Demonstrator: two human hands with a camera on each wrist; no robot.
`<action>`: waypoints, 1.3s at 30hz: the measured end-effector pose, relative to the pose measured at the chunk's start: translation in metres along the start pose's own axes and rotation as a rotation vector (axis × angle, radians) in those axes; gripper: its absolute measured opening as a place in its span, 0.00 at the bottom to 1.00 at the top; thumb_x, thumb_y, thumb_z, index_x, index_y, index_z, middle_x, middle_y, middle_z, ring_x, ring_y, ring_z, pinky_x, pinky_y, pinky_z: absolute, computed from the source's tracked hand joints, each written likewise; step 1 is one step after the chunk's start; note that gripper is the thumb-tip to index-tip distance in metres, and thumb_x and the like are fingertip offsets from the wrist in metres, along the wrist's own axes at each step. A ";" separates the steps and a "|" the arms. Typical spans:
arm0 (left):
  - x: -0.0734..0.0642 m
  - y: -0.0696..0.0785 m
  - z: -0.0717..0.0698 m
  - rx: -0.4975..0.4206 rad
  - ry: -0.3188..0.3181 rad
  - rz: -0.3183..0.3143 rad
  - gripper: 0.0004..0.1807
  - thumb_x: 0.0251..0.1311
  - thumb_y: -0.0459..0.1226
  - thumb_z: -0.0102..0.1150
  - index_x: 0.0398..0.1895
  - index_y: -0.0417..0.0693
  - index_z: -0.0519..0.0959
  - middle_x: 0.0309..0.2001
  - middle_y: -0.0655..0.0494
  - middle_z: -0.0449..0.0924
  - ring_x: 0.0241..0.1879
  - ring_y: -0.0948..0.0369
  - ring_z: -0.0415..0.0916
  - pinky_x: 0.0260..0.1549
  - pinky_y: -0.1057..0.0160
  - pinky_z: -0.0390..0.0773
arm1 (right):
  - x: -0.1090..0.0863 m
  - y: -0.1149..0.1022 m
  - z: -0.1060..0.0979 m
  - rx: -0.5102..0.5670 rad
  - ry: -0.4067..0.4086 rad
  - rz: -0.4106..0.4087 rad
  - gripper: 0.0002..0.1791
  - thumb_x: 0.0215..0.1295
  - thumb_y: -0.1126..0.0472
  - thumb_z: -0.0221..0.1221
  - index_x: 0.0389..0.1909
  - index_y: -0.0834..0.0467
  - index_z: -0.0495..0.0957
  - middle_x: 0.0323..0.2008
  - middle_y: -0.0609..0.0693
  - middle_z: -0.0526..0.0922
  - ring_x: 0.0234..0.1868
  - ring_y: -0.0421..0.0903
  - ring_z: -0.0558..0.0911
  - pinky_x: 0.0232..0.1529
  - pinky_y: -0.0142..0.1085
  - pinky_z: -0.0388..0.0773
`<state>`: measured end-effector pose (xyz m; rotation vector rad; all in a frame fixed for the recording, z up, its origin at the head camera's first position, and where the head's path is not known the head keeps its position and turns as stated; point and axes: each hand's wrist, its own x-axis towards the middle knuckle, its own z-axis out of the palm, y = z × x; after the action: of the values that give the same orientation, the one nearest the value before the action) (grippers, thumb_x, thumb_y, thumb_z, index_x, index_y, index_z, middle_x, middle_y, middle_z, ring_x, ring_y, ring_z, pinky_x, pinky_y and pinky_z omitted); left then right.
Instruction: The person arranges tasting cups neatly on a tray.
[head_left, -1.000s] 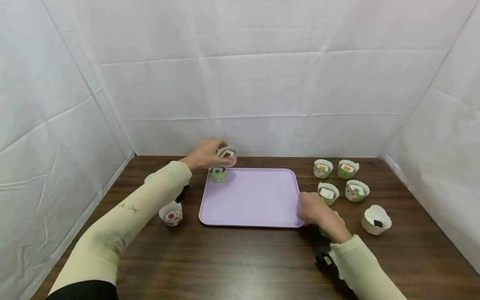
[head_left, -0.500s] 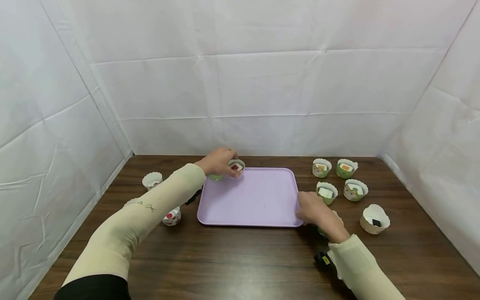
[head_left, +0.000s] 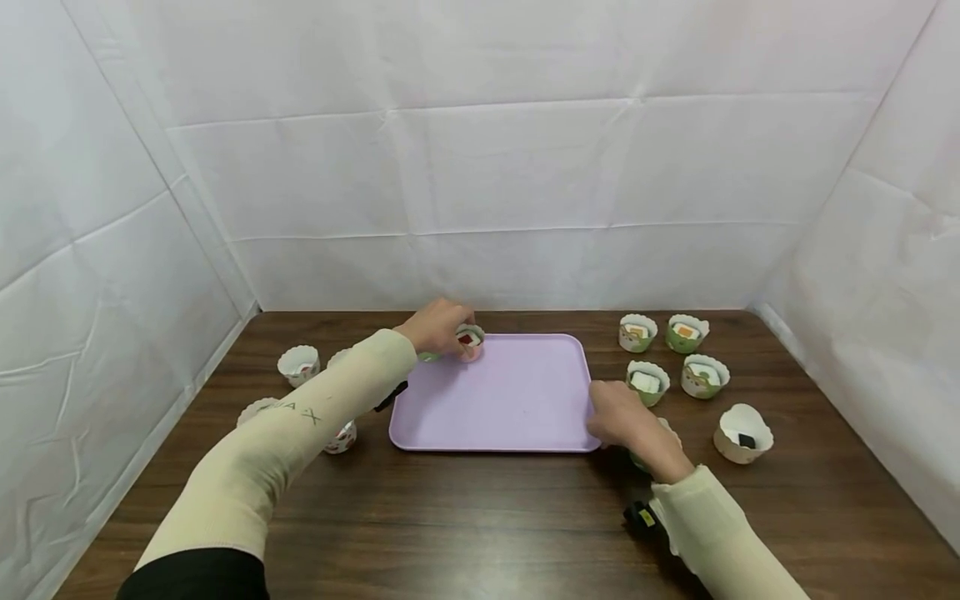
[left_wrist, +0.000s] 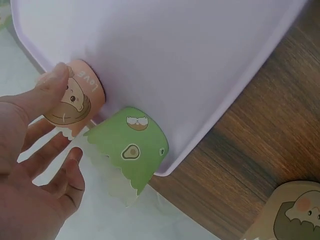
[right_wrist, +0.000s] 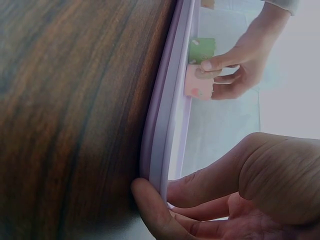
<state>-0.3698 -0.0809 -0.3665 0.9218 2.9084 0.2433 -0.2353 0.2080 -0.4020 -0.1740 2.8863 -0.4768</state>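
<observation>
My left hand (head_left: 440,327) holds a pink paper baking cup (left_wrist: 82,100) with a red-and-white piece inside, thumb on one side and fingers on the other. The cup is at the back left of the lilac tray (head_left: 510,408); its base looks set on the tray. Close beside it stands a green paper baking cup (left_wrist: 131,150), mostly hidden by my hand in the head view. My right hand (head_left: 626,417) pinches the tray's right front edge, with the thumb (right_wrist: 200,187) over the rim and a finger (right_wrist: 152,207) on its outer side.
Several patterned cups, including a green one (head_left: 686,333) and a white one (head_left: 742,433), stand right of the tray with small pieces inside. More cups (head_left: 298,365) stand left, partly behind my left sleeve. A white cloth wall (head_left: 510,275) borders the wooden table.
My left hand has brought the pink cup from behind the tray's back left rim forward and right, then down to the tray beside the green cup. My right hand keeps its hold.
</observation>
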 end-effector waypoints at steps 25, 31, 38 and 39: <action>-0.017 -0.007 -0.022 -0.209 0.008 -0.039 0.41 0.60 0.39 0.74 0.74 0.38 0.66 0.70 0.39 0.72 0.71 0.43 0.69 0.73 0.47 0.70 | 0.000 0.000 -0.004 -0.027 0.007 -0.025 0.03 0.55 0.73 0.55 0.26 0.63 0.74 0.26 0.56 0.79 0.23 0.48 0.80 0.22 0.35 0.79; -0.046 -0.019 -0.039 -0.245 0.077 -0.034 0.36 0.63 0.37 0.70 0.72 0.35 0.67 0.67 0.36 0.73 0.68 0.40 0.72 0.67 0.44 0.76 | 0.002 -0.001 -0.004 -0.017 -0.004 -0.033 0.04 0.53 0.74 0.55 0.26 0.62 0.74 0.26 0.56 0.79 0.22 0.47 0.80 0.21 0.34 0.78; -0.092 -0.038 -0.053 -0.291 0.114 -0.080 0.36 0.65 0.38 0.69 0.73 0.35 0.67 0.68 0.35 0.73 0.67 0.40 0.73 0.66 0.42 0.77 | 0.004 0.001 -0.002 -0.016 -0.011 -0.022 0.04 0.52 0.74 0.54 0.25 0.62 0.75 0.25 0.55 0.79 0.19 0.46 0.81 0.19 0.32 0.77; -0.098 -0.041 -0.054 -0.298 0.127 -0.084 0.35 0.66 0.37 0.68 0.72 0.35 0.67 0.68 0.34 0.73 0.67 0.40 0.73 0.66 0.41 0.76 | 0.004 0.002 -0.002 -0.016 -0.010 -0.027 0.04 0.52 0.74 0.54 0.25 0.63 0.75 0.25 0.56 0.79 0.19 0.46 0.80 0.18 0.32 0.77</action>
<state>-0.3195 -0.1772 -0.3177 0.7595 2.9000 0.7305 -0.2397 0.2096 -0.4011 -0.2180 2.8819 -0.4565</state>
